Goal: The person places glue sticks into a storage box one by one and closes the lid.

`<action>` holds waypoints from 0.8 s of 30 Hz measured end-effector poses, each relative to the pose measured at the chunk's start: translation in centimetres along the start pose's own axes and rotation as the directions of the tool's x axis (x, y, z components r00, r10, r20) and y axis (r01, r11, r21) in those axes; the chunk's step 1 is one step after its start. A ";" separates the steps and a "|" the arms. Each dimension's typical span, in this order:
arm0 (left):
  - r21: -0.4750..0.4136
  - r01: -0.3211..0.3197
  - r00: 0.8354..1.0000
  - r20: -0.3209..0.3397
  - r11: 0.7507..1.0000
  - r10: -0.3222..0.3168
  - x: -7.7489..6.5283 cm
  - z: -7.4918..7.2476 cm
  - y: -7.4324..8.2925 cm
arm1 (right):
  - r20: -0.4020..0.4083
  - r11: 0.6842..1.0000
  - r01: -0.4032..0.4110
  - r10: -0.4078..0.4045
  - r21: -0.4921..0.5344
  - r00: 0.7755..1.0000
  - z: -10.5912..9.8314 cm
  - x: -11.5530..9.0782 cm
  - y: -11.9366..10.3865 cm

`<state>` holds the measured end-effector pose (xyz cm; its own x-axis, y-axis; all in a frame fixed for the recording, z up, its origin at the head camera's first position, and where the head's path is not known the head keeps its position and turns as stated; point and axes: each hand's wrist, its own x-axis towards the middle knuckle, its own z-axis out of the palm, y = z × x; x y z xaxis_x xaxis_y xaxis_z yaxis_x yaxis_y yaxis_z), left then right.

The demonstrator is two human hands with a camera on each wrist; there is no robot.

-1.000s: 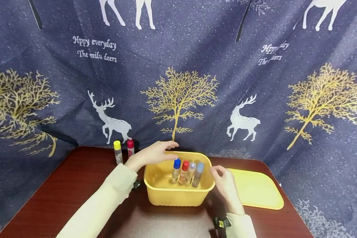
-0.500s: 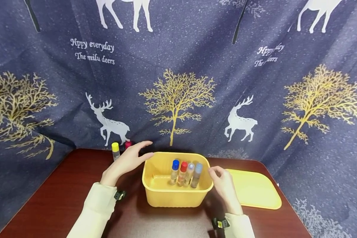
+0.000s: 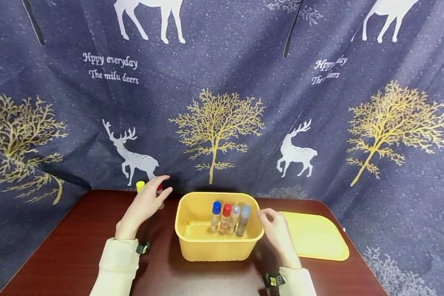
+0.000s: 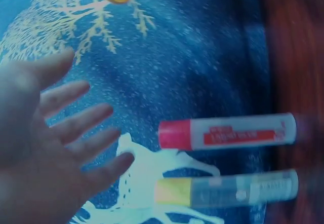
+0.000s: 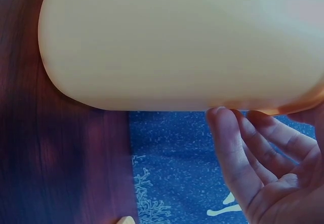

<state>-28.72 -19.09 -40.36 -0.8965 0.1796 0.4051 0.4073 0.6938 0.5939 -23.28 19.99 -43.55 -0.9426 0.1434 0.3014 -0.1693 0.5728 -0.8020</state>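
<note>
My left hand (image 3: pixel 142 207) is at the table's back left, fingers spread and holding nothing. Two upright liquid glue bottles stand by it: one with a red cap (image 4: pixel 228 132), the other with a yellow cap (image 4: pixel 227 189). In the head view the hand partly hides both. My right hand (image 3: pixel 277 234) holds the right rim of a yellow plastic box (image 3: pixel 218 250) between thumb and fingers. Inside the box several glue bottles stand in a row at the right: blue cap (image 3: pixel 216 218), red cap (image 3: pixel 225 220), pale cap (image 3: pixel 234 220) and light blue cap (image 3: pixel 243 222).
A yellow lid (image 3: pixel 316 236) lies flat on the dark red wooden table (image 3: pixel 66 255), right of the box. Behind the table's back edge hangs a blue cloth (image 3: pixel 222 61) printed with deer and trees.
My left hand has moved left, from above the box to the two glue bottles outside it. The right hand stays at the box rim. The head view has shifted slightly.
</note>
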 end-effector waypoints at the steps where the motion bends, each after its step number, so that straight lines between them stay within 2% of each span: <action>1: 0.036 -0.012 1.000 -0.026 0.999 0.013 -0.1 0.0 -0.2 | -0.003 1.000 0.002 -0.002 -0.001 1.000 0.0 0.1 0.0; 4: 0.112 -0.034 0.992 -0.114 0.993 0.047 -0.2 0.1 -0.9 | -0.015 1.000 0.009 -0.009 -0.013 1.000 0.1 0.3 -0.2; 7: 0.129 -0.046 0.975 -0.210 0.991 0.072 -0.2 -0.1 -1.8 | -0.018 1.000 0.014 -0.015 -0.027 1.000 0.2 0.5 -0.3; 9: 0.128 -0.036 0.966 -0.251 0.991 0.067 -0.1 -0.2 -2.4 | -0.020 0.999 0.009 -0.010 -0.030 1.000 0.2 0.5 -0.3; 14: 0.082 0.005 0.960 -0.278 0.997 0.018 -0.2 -0.1 -3.6 | -0.020 0.999 -0.008 0.008 -0.038 1.000 0.2 0.3 0.0; 17: 0.038 0.000 0.956 -0.293 0.999 0.011 -0.1 0.2 -4.4 | -0.030 0.999 -0.004 0.003 -0.041 1.000 0.2 0.3 0.2; 21: -0.013 -0.012 0.941 -0.338 1.000 0.007 0.1 0.5 -5.3 | -0.037 0.999 0.007 -0.009 -0.043 0.999 0.1 0.3 0.3; 24: -0.025 0.010 0.936 -0.352 1.000 -0.018 0.0 0.7 -5.9 | -0.030 0.999 0.002 -0.003 -0.046 1.000 0.1 0.2 0.3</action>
<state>-31.25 -22.73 -44.38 -0.7850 -0.0898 0.6130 0.4029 0.6776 0.6152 -23.57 20.15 -43.77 -0.9331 0.1658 0.3191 -0.1574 0.6094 -0.7770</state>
